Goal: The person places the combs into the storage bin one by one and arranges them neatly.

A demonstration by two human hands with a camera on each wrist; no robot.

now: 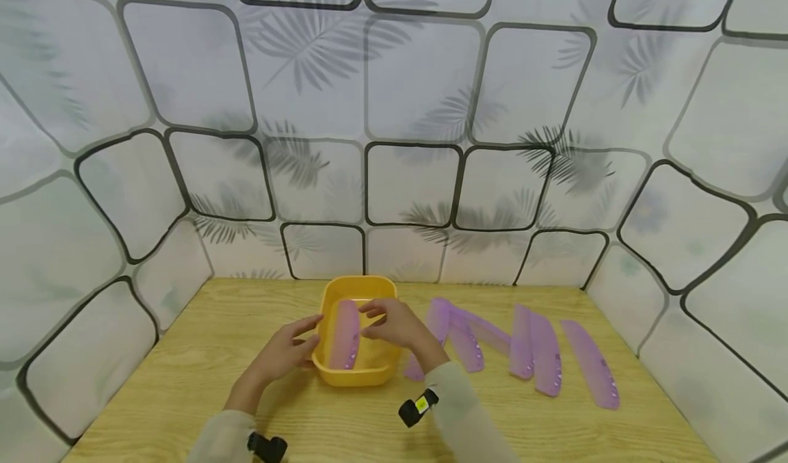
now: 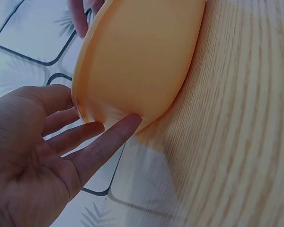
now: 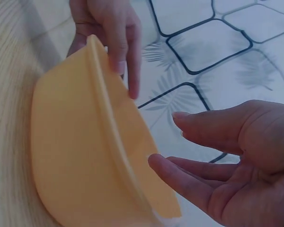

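Observation:
A yellow plastic tub (image 1: 359, 379) stands on the table, and one translucent purple curved strip (image 1: 343, 336), with small marks along one edge, lies inside it. My left hand (image 1: 281, 352) is at the tub's left side. In the left wrist view its extended fingers (image 2: 109, 142) touch the outer wall. Over the right part of the tub is my right hand (image 1: 394, 323), close to the strip. Thumb and fingers are parted in the right wrist view, with nothing between them. The strip is hidden from both wrist views.
Several more purple strips (image 1: 544, 353) lie on the wooden table (image 1: 492, 422) right of the tub, some overlapping. One purple strip (image 1: 591, 366) lies apart at the far right. Patterned cloth walls (image 1: 418, 182) enclose the table at the back and sides.

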